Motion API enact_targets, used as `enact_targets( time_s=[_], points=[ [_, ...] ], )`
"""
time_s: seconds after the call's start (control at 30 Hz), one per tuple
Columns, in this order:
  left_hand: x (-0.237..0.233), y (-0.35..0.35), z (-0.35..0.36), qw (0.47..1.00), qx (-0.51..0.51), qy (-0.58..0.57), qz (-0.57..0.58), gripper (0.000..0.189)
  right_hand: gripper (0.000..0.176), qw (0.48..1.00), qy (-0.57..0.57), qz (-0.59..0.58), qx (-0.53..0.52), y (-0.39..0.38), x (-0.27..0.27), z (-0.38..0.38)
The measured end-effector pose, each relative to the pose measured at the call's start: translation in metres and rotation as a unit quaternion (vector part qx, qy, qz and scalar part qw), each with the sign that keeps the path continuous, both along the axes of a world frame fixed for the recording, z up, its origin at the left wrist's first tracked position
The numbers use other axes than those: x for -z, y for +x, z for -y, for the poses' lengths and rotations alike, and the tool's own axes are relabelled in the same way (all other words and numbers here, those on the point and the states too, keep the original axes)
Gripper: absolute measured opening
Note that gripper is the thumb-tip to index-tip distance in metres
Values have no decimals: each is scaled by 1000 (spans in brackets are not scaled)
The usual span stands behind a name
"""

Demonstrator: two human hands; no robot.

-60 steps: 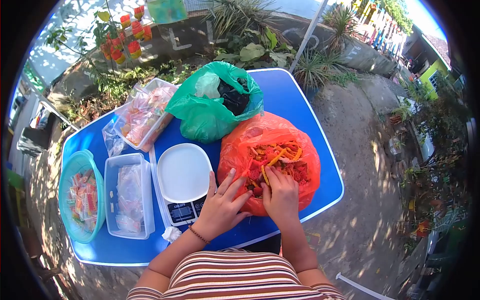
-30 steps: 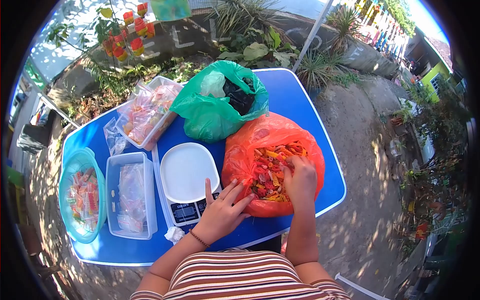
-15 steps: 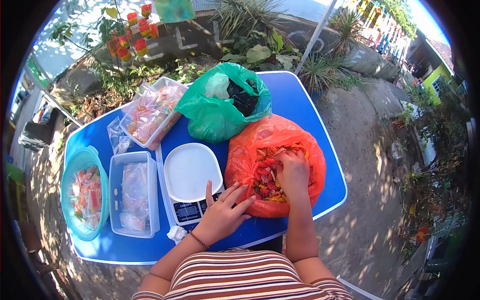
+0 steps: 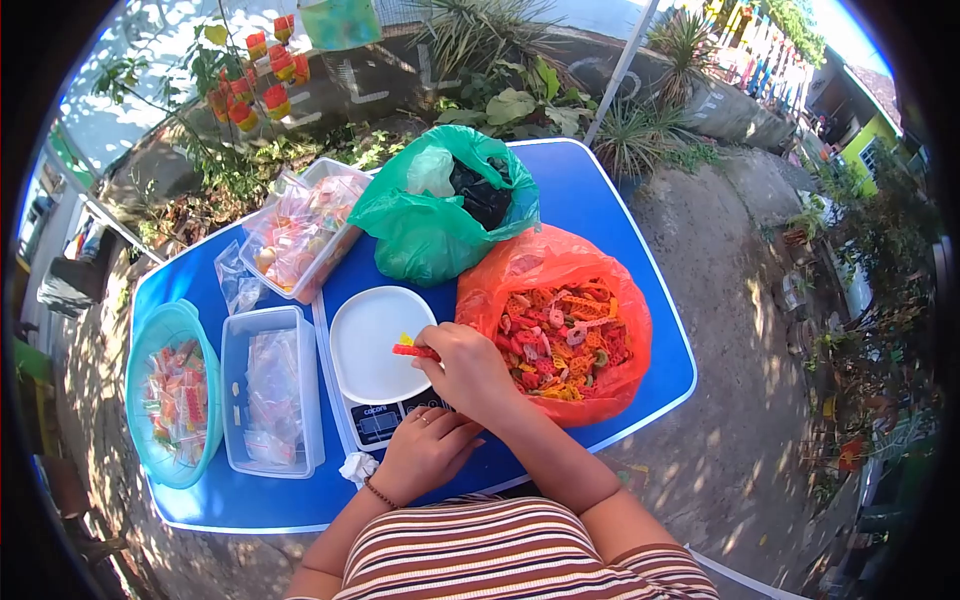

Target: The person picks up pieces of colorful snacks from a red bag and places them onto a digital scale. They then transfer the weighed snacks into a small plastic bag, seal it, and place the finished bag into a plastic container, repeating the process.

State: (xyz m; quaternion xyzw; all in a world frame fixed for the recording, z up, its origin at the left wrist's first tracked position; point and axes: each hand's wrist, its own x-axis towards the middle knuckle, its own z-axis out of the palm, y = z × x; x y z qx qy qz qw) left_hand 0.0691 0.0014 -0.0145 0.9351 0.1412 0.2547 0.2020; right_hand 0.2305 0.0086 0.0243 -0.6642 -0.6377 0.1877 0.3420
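Hovering over the kitchen scale (image 4: 370,350) left of centre, red and yellow pieces (image 4: 415,351) are pinched by the right hand (image 4: 466,368); whether the grip of the left hand (image 4: 422,458), below, is open cannot be told.

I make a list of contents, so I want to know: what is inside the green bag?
Inside the green bag, black plastic and whitish plastic show at the opening. Whatever lies beneath or within them is covered.
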Motion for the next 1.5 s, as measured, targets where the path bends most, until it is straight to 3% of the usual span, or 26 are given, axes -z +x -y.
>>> enact_targets(
  time_s=[0.2, 0.3, 0.37, 0.43, 0.53, 0.67, 0.87, 0.97, 1.17, 1.27, 1.5],
  points=[
    [-7, -2, -2, 1000, -9, -16, 14, 24, 20, 983, 169, -61, 27, -2, -4, 6],
    [-11, -1, -3, 999, 1, -40, 13, 25, 22, 977, 186, -7, 104, 32, -18, 28],
    [-10, 1, -2, 999, 12, -45, 17, 26, 19, 971, 112, 46, 207, 75, -15, 37],
    [-10, 4, -1, 998, 21, -50, 11, 26, 22, 946, -3, 175, 275, 120, 1, 46],
    [-10, 8, -1, 998, 37, -56, 10, 27, 27, 926, -153, 162, 305, 145, 16, 56],
    [-10, 12, 0, 997, 45, -60, 14, 27, 33, 937, -178, 164, 252, 145, 14, 59],
    [-9, 11, 1, 998, 50, -49, 4, 23, 33, 929, -187, 189, 258, 150, 26, 55],
    [-11, 10, 1, 997, 48, -54, -2, 22, 31, 931, -188, 133, 282, 146, 23, 60],
    [-11, 6, 2, 997, 39, -64, -7, 22, 24, 962, -24, 28, 269, 140, 1, 75],
    [-10, 5, 2, 997, 42, -64, -1, 21, 20, 949, -9, -51, 310, 129, -20, 74],
    [-9, 3, 2, 997, 36, -65, 6, 21, 14, 931, 40, -288, 222, 133, -15, 72]
  ],
)
